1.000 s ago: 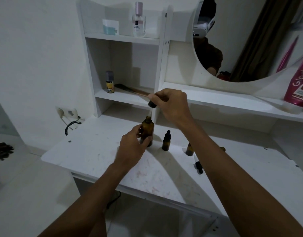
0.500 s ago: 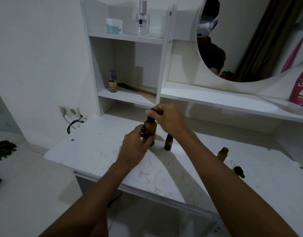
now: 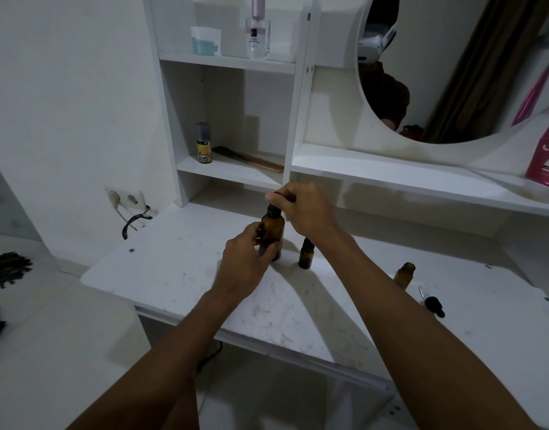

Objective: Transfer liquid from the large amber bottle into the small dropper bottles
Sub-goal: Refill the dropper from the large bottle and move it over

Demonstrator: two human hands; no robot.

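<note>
so, the large amber bottle (image 3: 272,232) stands upright on the white desk (image 3: 174,268), toward the back, just below the lower shelf. the left hand (image 3: 245,263) curls round its body from the near side and steadies it. the right hand (image 3: 305,212) reaches over from above, fingers and thumb pinching the black dropper top (image 3: 273,208) that sits at the bottle's neck. i cannot tell whether the cap is threaded down or only resting there, since the fingers cover most of it.

just to the right of the big bottle, close but apart, stands a capped small bottle (image 3: 306,256). well off to the right an open small bottle (image 3: 404,274) stands with no top, and a loose dropper (image 3: 433,305) lies on the desk just in front of it.

my reading: this is the drawing step, with the pipette down in the source liquid. the open bottle looks like the one waiting to be filled. the next move calls for a straight lift of the dropper out of the narrow neck, with no squeeze on the bulb, then a carry past the capped bottle to the open mouth on the right — a small target, so the tip must be centred before any squeeze. the left hand should hold the big bottle down as the dropper comes out.
</note>
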